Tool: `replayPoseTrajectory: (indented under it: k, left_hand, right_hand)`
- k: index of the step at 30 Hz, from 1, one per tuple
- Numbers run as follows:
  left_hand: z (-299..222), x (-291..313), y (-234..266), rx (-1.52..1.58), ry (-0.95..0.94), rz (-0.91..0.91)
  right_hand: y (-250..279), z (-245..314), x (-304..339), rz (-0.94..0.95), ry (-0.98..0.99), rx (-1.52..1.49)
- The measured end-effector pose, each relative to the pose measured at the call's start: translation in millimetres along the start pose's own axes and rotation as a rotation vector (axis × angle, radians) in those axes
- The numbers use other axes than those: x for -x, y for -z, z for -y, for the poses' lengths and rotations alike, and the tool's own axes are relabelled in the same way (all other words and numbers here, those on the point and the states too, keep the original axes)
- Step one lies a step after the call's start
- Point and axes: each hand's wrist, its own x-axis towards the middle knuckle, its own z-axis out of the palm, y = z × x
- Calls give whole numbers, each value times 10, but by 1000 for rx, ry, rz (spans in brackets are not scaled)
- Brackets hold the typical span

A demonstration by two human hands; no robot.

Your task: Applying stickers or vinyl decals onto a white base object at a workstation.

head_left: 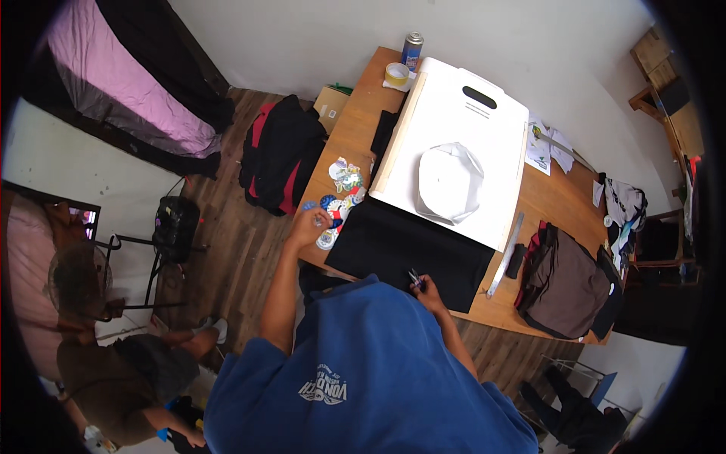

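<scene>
My left hand (306, 228) is over the table's left edge, among several colourful round patches or stickers (347, 178). Its fingers are bent together on a small pale piece, too small to make out. In my right hand (431, 295) is a small tool with a shiny metal tip (414, 278), perhaps snips. That hand rests by the near edge of a black cloth (401, 242) spread on the wooden table (484, 306). Behind the cloth, and partly over it, stands a big white slab-like case (473, 132) with an oval slot. A folded white paper piece (451, 184) lies on it.
A metal ruler (507, 253) lies right of the case, beside folded brown clothing (560, 284). At the back left stand a spray can (412, 50) and a tape roll (396, 73). Dark clothes (283, 155) are heaped left of the table. Another person (113, 386) is at lower left.
</scene>
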Motion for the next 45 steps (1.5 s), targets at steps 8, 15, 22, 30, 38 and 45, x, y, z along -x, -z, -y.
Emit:
replayPoseTrajectory:
  k: [8,15,22,30,38,45]
  left_hand:
    - [241,-475,-3,371,219,-437]
    - [-220,-297,-228,-502,-8,-321]
    - [-176,-262,-548,-517,78,-328]
    - [-198,-343,-658,-522,-35,-390]
    - [100,-350,-555,-474,16,-437]
    - [3,-325,-463,-20,164,-404]
  right_hand:
    - [92,4,4,57,-15,-134]
    - [57,153,85,20,-7,-201]
    - [84,184,91,56,-54,-141]
    - [19,278,128,37,-53,-264]
    - [-16,281,133,13,-58,-169]
    - [-42,207,121,19,-147,-179]
